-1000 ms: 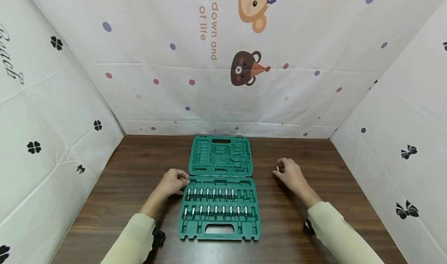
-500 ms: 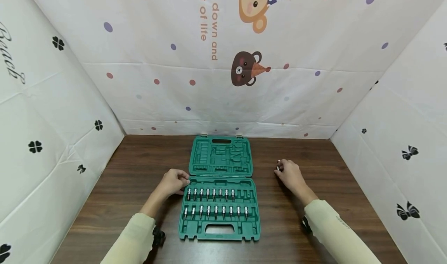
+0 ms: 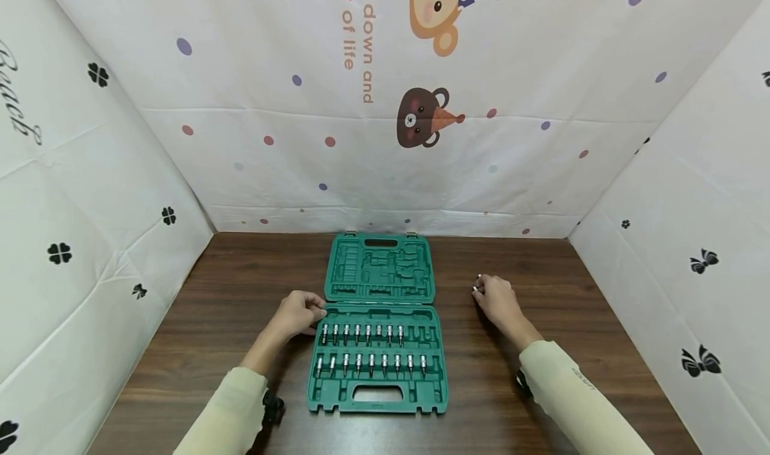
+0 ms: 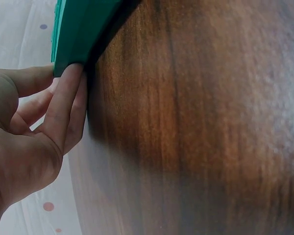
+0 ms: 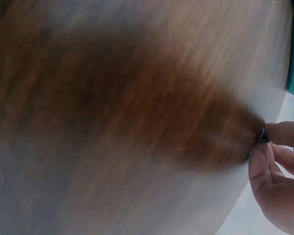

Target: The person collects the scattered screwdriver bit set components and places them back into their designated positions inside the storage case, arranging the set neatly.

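An open green tool case (image 3: pixel 379 391) lies on the wooden table in the head view. Its lower half bears two rows of silver bit sockets (image 3: pixel 371 363) with dark tips; the top row has vacant slots at its right end. My left hand (image 3: pixel 299 313) grips the case's left edge near the hinge, thumb and fingers on the green corner (image 4: pixel 81 34) in the left wrist view. To the right of the case, my right hand (image 3: pixel 498 300) pinches a small dark metal bit socket (image 5: pixel 263 136) between thumb and fingertips, low over the table. Most of that socket is hidden.
The case's lid (image 3: pixel 380 268) lies folded back, its moulded recesses facing up. Brown wooden tabletop (image 3: pixel 240 268) extends on both sides of the case. White printed cloth (image 3: pixel 271 168) stands behind the table and along both sides.
My right forearm has swung slightly left, and the hand has turned a little around the bit socket, so less of it shows in the head view. The left hand and case stay still.
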